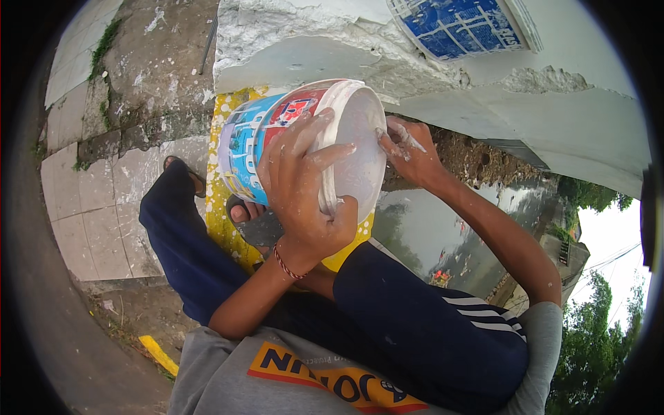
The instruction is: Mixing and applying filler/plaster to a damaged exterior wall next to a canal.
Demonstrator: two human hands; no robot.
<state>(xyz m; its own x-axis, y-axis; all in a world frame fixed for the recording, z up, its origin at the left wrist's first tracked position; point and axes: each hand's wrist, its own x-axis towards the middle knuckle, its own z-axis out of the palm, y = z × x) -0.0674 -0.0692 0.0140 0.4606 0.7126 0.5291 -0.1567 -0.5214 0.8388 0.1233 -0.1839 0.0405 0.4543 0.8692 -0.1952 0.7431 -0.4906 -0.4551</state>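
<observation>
A plastic paint bucket (256, 138), blue and red on its side, lies tilted over in front of me. Its round, whitish end (363, 152) faces right, and white paint coats the rim. My left hand (304, 180) is wrapped around the near side, fingers spread over the label and thumb by the rim. At the far right edge of the rim, my right hand (411, 149) is closed, with thumb and fingertips pinching there. White paint is smeared on the fingers of both hands. Whether the right fingertips also hold something small cannot be seen.
A second bucket (456, 28), blue and white, stands on the chipped white wall (297, 59) ahead. Beneath my legs is a yellow, paint-spotted ledge (221, 173). Water (449, 235) lies below on the right, a tiled pavement (90, 221) on the left.
</observation>
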